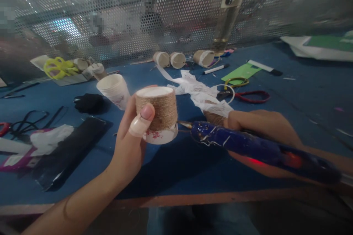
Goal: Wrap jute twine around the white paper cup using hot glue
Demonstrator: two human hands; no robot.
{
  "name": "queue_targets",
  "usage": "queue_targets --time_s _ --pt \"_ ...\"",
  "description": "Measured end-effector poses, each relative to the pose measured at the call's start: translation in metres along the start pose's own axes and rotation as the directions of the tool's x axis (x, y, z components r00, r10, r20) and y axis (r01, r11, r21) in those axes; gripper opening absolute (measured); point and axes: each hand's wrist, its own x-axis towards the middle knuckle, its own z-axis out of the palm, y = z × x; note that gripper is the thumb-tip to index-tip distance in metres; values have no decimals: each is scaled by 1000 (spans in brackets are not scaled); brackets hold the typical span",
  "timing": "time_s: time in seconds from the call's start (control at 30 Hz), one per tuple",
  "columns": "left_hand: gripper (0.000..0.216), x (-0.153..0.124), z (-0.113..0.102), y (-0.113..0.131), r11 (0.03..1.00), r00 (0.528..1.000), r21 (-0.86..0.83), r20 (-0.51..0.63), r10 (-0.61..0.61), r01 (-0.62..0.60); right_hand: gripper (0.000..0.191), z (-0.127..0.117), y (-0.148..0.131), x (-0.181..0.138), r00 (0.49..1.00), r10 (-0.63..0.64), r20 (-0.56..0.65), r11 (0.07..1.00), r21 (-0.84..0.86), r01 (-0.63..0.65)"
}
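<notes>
My left hand [132, 132] is closed around a paper cup [160, 136] held with its base up. Brown twine [162, 108] is wrapped round most of its side, and a white band with a red print shows below the twine. A pale bandage [138, 125] covers part of my left thumb. My right hand [261, 128] grips a blue glue gun [237, 139] whose metal tip points left, close to the cup's right side at the lower edge of the twine. Whether the tip touches cannot be made out. A red light glows on the gun's body.
Crumpled white wrapping [198, 93] lies behind the glue gun. Red-handled scissors [252, 96], a green sheet [239, 72] and a marker [215, 69] are to the right. Stacked paper cups [114, 88], yellow scissors [59, 68] and a black case [74, 150] are left. Perforated metal [124, 33] stands behind.
</notes>
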Motion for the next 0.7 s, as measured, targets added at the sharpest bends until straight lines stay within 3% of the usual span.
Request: queue_targets --time_s 0.37,0.5,0.7 --pt "27 3 3 0 999 1000 -41 -5 -21 21 22 5 -2 -5 997 75 -18 997 -30 -76" --pt "25 3 2 1 995 996 -60 -34 -84 82 23 5 1 -3 999 32 -2 998 54 -32" --pt "28 3 1 0 995 996 -58 -28 -82 81 31 1 5 -2 999 1 46 997 74 -4"
